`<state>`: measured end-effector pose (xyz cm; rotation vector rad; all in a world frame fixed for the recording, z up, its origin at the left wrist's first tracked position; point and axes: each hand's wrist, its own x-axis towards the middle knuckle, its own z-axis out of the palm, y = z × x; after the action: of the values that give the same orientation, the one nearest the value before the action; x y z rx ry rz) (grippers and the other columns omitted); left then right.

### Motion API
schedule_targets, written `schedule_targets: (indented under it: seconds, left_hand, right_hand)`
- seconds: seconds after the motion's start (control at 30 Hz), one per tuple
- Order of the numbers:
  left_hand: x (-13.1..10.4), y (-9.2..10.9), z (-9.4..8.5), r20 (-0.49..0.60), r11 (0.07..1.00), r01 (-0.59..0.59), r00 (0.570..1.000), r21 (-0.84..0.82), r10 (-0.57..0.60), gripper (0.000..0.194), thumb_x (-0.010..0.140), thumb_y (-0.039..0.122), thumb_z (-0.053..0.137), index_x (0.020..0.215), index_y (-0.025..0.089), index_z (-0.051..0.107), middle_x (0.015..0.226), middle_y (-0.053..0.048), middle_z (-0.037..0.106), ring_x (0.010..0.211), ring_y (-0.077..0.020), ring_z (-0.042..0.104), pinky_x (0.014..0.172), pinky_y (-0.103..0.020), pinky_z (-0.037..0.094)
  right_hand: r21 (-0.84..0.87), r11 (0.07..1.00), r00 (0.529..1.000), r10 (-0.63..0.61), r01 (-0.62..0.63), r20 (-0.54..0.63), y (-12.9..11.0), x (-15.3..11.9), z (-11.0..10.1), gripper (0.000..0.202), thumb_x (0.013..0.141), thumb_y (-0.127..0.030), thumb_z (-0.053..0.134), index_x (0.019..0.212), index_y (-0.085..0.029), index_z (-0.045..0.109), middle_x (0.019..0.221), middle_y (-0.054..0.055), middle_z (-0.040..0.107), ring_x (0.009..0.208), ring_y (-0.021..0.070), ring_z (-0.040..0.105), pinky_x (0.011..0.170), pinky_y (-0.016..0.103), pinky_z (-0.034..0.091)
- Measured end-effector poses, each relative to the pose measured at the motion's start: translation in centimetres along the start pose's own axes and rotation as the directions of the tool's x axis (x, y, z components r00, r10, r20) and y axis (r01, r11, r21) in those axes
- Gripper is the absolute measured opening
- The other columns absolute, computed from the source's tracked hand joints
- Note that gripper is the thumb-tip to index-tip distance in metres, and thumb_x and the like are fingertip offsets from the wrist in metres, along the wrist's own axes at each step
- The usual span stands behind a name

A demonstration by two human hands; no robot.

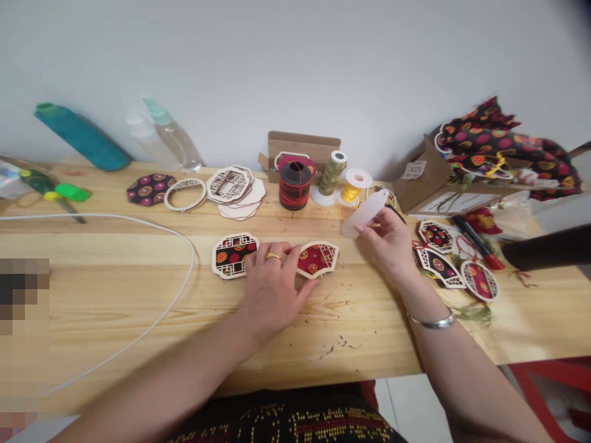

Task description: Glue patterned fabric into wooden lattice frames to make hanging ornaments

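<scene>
Two framed ornaments (317,258) lie flat; translucent piece (365,215) tilts.

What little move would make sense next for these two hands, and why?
Probably easing the right hand leftward, to bring the white thing nearer the fan-shaped piece. The white thing is already in its fingers, just beyond that piece's right edge, and the left hand is at the piece's opposite side, seemingly placed to steady it.

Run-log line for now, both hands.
left hand: over black-patterned piece, fan-shaped piece | right hand: holding translucent item | behind: red-thread spool
</scene>
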<state>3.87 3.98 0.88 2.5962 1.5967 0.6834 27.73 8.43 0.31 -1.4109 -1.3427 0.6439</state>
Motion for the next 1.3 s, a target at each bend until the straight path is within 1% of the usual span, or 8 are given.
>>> schedule_targets:
  seconds: [0.3,0.43,0.53,0.63,0.7,0.8,1.03,1.3]
  left_hand:
    - [0.3,0.3,0.3,0.041,1.0,-0.007,0.999,-0.001,0.007,0.052,0.082,0.053,0.057,0.114,0.013,0.061,0.109,-0.017,0.059,0.103,-0.0363,0.042,0.081,-0.052,0.035]
    - [0.4,0.4,0.0,0.067,1.0,-0.006,0.998,0.015,0.005,0.052,0.082,0.05,0.058,0.117,0.011,0.06,0.111,-0.018,0.059,0.105,-0.0372,0.041,0.083,-0.052,0.034]
    - [0.5,0.4,-0.1,0.08,1.0,-0.011,0.997,0.014,0.01,0.053,0.082,0.048,0.06,0.119,0.01,0.059,0.112,-0.018,0.059,0.106,-0.0373,0.041,0.084,-0.052,0.033]
    - [0.7,0.4,-0.2,0.093,1.0,0.001,0.996,0.001,-0.002,0.051,0.08,0.045,0.063,0.118,0.011,0.059,0.112,-0.017,0.059,0.107,-0.0374,0.041,0.084,-0.051,0.032]
    - [0.8,0.4,-0.3,0.106,1.0,0.007,0.994,-0.006,-0.006,0.049,0.08,0.042,0.063,0.118,0.012,0.059,0.113,-0.017,0.059,0.107,-0.0375,0.041,0.084,-0.051,0.032]
    - [0.8,0.4,-0.3,0.118,1.0,0.004,0.993,-0.011,-0.003,0.05,0.081,0.039,0.063,0.122,0.011,0.057,0.114,-0.017,0.06,0.108,-0.0375,0.041,0.085,-0.051,0.032]
    - [0.5,0.2,-0.1,0.086,1.0,-0.02,0.996,-0.017,0.021,0.058,0.082,0.043,0.063,0.129,0.011,0.05,0.118,-0.018,0.061,0.108,-0.0373,0.041,0.086,-0.05,0.03]
    - [0.3,0.1,-0.2,0.091,0.999,-0.021,0.996,-0.033,0.024,0.061,0.081,0.041,0.063,0.131,0.01,0.046,0.116,-0.016,0.063,0.107,-0.0362,0.044,0.087,-0.049,0.029]
  right_hand:
    - [0.015,0.999,0.999,-0.037,0.037,-0.038,-1.1,-0.4,-0.2,0.047,0.07,-0.036,0.074,0.111,-0.022,0.054,0.094,0.003,0.058,0.073,0.0147,0.053,0.062,0.028,0.047]
    - [-0.135,0.951,0.92,-0.304,0.278,-0.246,-2.8,-1.7,-0.7,0.025,0.085,-0.036,0.06,0.107,-0.026,0.054,0.084,0.001,0.051,0.068,0.0152,0.05,0.061,0.029,0.045]
    - [-0.243,0.839,0.87,-0.492,0.487,0.043,-3.8,-2.4,-0.9,0.024,0.085,-0.035,0.061,0.106,-0.025,0.056,0.078,0.001,0.053,0.066,0.0163,0.05,0.062,0.031,0.045]
    - [-0.262,0.779,0.781,-0.415,0.57,0.466,-4.3,-2.4,-0.7,0.058,0.079,-0.045,0.068,0.128,-0.022,0.047,0.104,0.01,0.06,0.089,0.024,0.058,0.076,0.039,0.051]
    - [-0.286,0.756,0.724,-0.337,0.589,0.602,-4.3,-2.2,-0.5,0.073,0.078,-0.05,0.067,0.137,-0.019,0.038,0.123,0.016,0.054,0.109,0.03,0.054,0.09,0.046,0.047]
    - [-0.32,0.74,0.697,-0.27,0.592,0.664,-4.3,-2.2,-0.3,0.075,0.08,-0.05,0.064,0.14,-0.017,0.035,0.125,0.017,0.054,0.113,0.0314,0.051,0.095,0.049,0.044]
    - [-0.352,0.746,0.706,-0.218,0.566,0.673,-4.3,-2.4,-0.2,0.071,0.082,-0.045,0.063,0.14,-0.014,0.037,0.116,0.016,0.06,0.104,0.0301,0.054,0.091,0.047,0.047]
    - [-0.347,0.773,0.708,-0.18,0.531,0.683,-4.5,-2.6,-0.1,0.07,0.08,-0.039,0.065,0.139,-0.015,0.037,0.125,0.017,0.057,0.109,0.0298,0.055,0.093,0.046,0.047]
